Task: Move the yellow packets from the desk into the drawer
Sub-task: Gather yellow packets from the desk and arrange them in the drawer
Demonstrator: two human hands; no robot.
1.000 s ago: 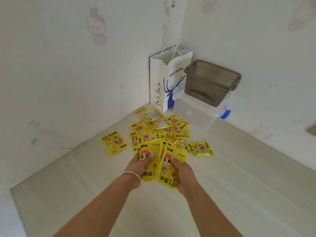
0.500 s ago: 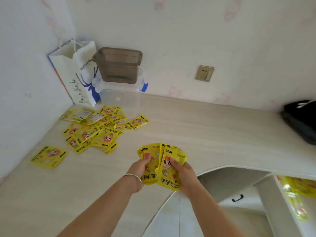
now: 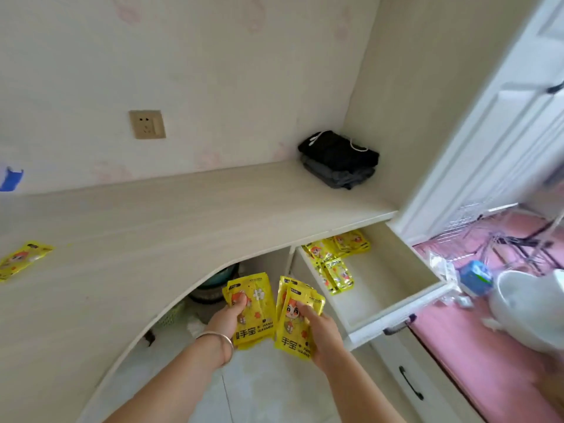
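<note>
My left hand [image 3: 227, 319] grips a small stack of yellow packets [image 3: 256, 312], thumb on top. My right hand [image 3: 320, 334] grips a second stack of yellow packets [image 3: 294, 322]. Both stacks hover over the floor in front of the desk's curved edge, just left of the open white drawer [image 3: 393, 315]. Several yellow packets [image 3: 335, 264] lie at the back of the drawer. One more yellow packet [image 3: 23, 259] lies on the desk [image 3: 171, 221] at the far left.
Folded black clothes [image 3: 338, 158] sit in the desk's far right corner. A wall socket [image 3: 147, 124] is above the desk. A pink bed [image 3: 476, 346] with a white basin [image 3: 531, 309] and a blue box [image 3: 476, 277] lies right of the drawer. A closed drawer [image 3: 410, 383] sits below the open one.
The view has swung right from the packet pile to the open drawer. Both hands carried the packets off the desk towards the drawer, and the one fan has split into two stacks.
</note>
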